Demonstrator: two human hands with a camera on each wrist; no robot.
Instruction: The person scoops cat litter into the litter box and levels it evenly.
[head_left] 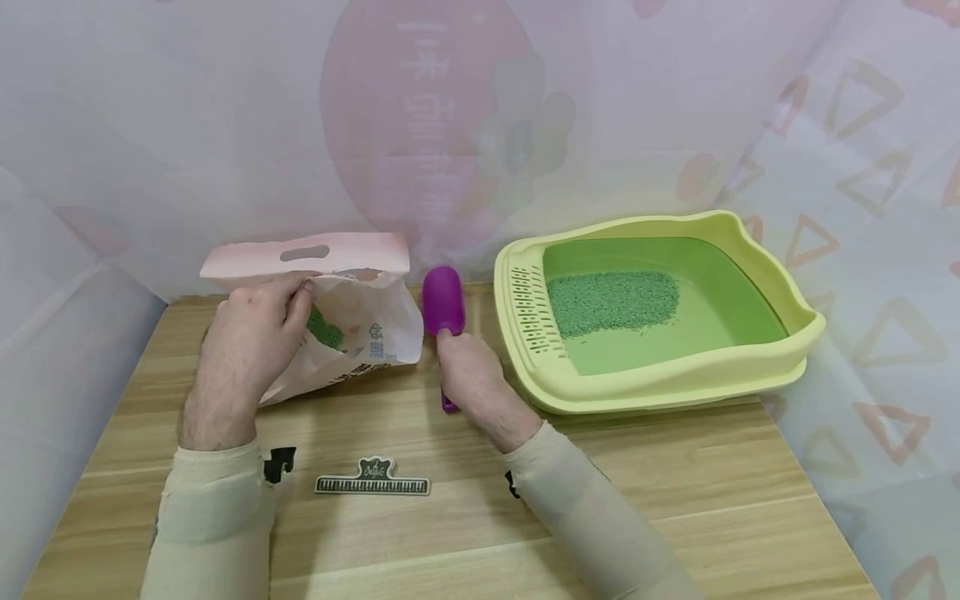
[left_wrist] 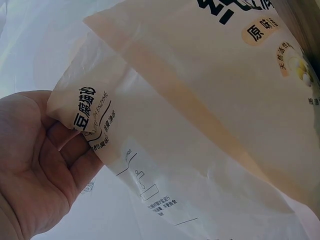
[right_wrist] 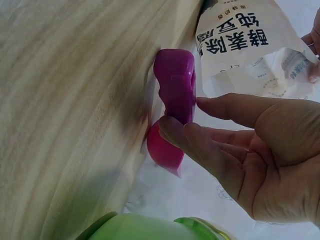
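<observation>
At the left stands an opened pale pink bag of cat litter (head_left: 390, 321), green pellets (head_left: 324, 329) showing through its mouth. My left hand (head_left: 258, 325) pinches the bag's top edge; in the left wrist view, the fingers (left_wrist: 82, 160) curl behind the printed film. A purple litter scoop (head_left: 444, 296) lies on the table to the right of the bag, bowl toward the wall. Thumb and fingers of my right hand (head_left: 476, 379) pinch its handle (right_wrist: 176, 82), which the hand partly covers in the head view.
A green litter box (head_left: 660, 383) with a slotted ledge stands at the right, with green pellets (head_left: 615, 300) spread inside. Nearer on the wooden table (head_left: 480, 508) lies a black-and-white piano-patterned clip (head_left: 373, 479). A printed sheet (head_left: 630, 100) hangs behind.
</observation>
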